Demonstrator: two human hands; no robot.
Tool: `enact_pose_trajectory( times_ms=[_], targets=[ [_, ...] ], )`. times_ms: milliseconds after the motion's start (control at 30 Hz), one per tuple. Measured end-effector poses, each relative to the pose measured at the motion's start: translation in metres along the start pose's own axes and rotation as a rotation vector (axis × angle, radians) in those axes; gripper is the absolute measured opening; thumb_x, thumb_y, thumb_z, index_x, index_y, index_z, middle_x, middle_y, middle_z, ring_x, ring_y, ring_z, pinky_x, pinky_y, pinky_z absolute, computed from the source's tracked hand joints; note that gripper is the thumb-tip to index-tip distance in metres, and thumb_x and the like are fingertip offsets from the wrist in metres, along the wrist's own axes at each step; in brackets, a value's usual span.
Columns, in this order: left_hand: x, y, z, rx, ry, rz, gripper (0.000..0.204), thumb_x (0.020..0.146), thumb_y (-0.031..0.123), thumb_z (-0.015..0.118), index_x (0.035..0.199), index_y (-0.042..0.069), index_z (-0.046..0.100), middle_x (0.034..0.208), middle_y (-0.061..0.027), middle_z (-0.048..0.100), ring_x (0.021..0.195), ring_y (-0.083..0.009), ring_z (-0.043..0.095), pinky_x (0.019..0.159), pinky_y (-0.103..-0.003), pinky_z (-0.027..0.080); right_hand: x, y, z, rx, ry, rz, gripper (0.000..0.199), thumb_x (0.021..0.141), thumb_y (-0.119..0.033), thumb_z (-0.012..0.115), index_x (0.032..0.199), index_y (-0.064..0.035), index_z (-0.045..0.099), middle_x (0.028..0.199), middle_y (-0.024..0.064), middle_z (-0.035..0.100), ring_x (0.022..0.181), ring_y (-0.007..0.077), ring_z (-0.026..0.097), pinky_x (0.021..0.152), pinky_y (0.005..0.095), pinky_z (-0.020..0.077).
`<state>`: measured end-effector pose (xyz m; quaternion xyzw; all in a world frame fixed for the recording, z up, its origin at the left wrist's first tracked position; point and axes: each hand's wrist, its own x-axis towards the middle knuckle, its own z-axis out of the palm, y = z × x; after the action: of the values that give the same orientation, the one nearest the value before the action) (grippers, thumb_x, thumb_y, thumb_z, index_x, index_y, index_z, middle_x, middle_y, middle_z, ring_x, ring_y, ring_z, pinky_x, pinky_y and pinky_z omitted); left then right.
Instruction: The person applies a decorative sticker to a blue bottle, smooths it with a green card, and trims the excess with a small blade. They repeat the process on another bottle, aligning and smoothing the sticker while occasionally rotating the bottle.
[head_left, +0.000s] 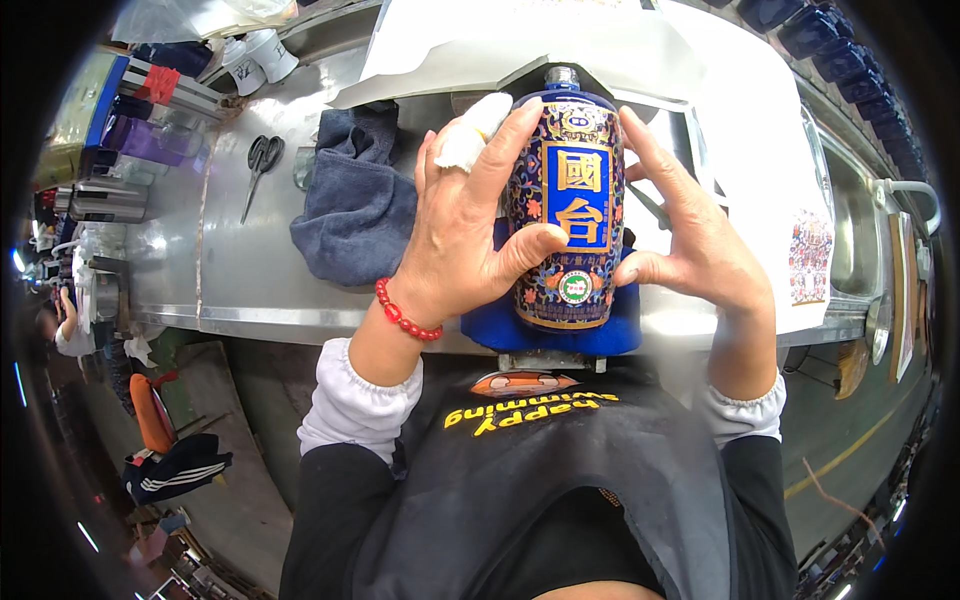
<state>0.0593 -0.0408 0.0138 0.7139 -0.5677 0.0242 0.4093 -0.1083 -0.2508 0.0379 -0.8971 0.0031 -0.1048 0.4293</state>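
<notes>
A dark blue bottle (pixel 577 215) with a colourful floral-patterned front and a clear neck lies in front of me on a blue padded rest (pixel 615 335). On its left side, my left hand (pixel 455 225) grips it, the thumb lying across the front and the index finger at the shoulder. White wrapping (pixel 463 148) covers part of this hand's fingers. My right hand (pixel 700 235) curves around the bottle's right edge, index fingertip high and thumb low against it. The other fingers of that hand are partly hidden.
Left of the bottle lie a dark blue cloth (pixel 355 200) and black-handled scissors (pixel 260 165) on the metal table (pixel 240 270). Two white cups (pixel 258 60) stand at the back left. Patterned printed sheets (pixel 808 255) lie at right, beside a sink (pixel 850 215). Several blue bottles (pixel 850 70) line the far right.
</notes>
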Motion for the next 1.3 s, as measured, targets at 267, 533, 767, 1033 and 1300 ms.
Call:
enact_pose_trajectory(
  times_ms=[267, 533, 767, 1033, 1300],
  targets=[
    [-0.001, -0.008, -0.001, -0.094, -0.006, 0.103, 0.092, 0.089, 0.064, 0.066, 0.157, 0.009, 0.038, 0.147, -0.0251, 0.05, 0.136, -0.0419, 0.045, 0.116, -0.048, 0.028, -0.005, 0.011, -0.001, -0.029, -0.006, -0.071, 0.125, 0.067, -0.062, 0.084, 0.164, -0.0097, 0.026, 0.159, 0.0152, 0.043, 0.118, 0.0262, 0.059, 0.095, 0.0415, 0.0531],
    [-0.017, -0.011, -0.007, -0.539, -0.315, 0.096, 0.117, 0.082, 0.044, 0.087, 0.165, 0.006, 0.014, 0.151, -0.0228, 0.05, 0.137, -0.0327, 0.053, 0.114, -0.04, 0.039, -0.02, 0.003, 0.007, 0.099, -0.21, -0.008, 0.131, 0.075, -0.036, 0.093, 0.164, -0.0032, 0.003, 0.164, 0.0258, 0.026, 0.147, 0.0312, 0.039, 0.121, 0.0416, 0.0343],
    [-0.019, -0.016, -0.003, -0.589, -0.323, 0.112, 0.12, 0.081, 0.04, 0.089, 0.166, 0.006, 0.01, 0.15, -0.0235, 0.05, 0.137, -0.0331, 0.053, 0.114, -0.04, 0.04, -0.017, 0.014, 0.013, 0.134, -0.202, -0.081, 0.135, 0.073, -0.038, 0.094, 0.164, -0.0028, 0.001, 0.163, 0.0252, 0.026, 0.143, 0.0297, 0.043, 0.12, 0.0409, 0.0351],
    [-0.019, -0.012, -0.003, -0.563, -0.311, 0.114, 0.119, 0.082, 0.041, 0.087, 0.166, 0.008, 0.01, 0.156, -0.0238, 0.042, 0.139, -0.0341, 0.05, 0.115, -0.041, 0.038, -0.021, 0.013, 0.016, 0.044, -0.178, -0.039, 0.124, 0.08, -0.035, 0.089, 0.165, -0.0031, 0.005, 0.159, 0.0246, 0.034, 0.138, 0.0264, 0.049, 0.116, 0.0383, 0.0406],
    [-0.016, -0.008, -0.008, -0.071, -0.183, 0.193, 0.12, 0.074, 0.074, 0.075, 0.163, 0.009, 0.028, 0.152, -0.0288, 0.042, 0.14, -0.0469, 0.036, 0.115, -0.054, 0.024, -0.028, -0.014, -0.01, -0.367, 0.168, -0.034, 0.068, 0.088, -0.001, 0.072, 0.151, -0.0116, 0.049, 0.129, 0.0103, 0.07, 0.116, 0.0213, 0.069, 0.104, 0.036, 0.0529]
  ],
)
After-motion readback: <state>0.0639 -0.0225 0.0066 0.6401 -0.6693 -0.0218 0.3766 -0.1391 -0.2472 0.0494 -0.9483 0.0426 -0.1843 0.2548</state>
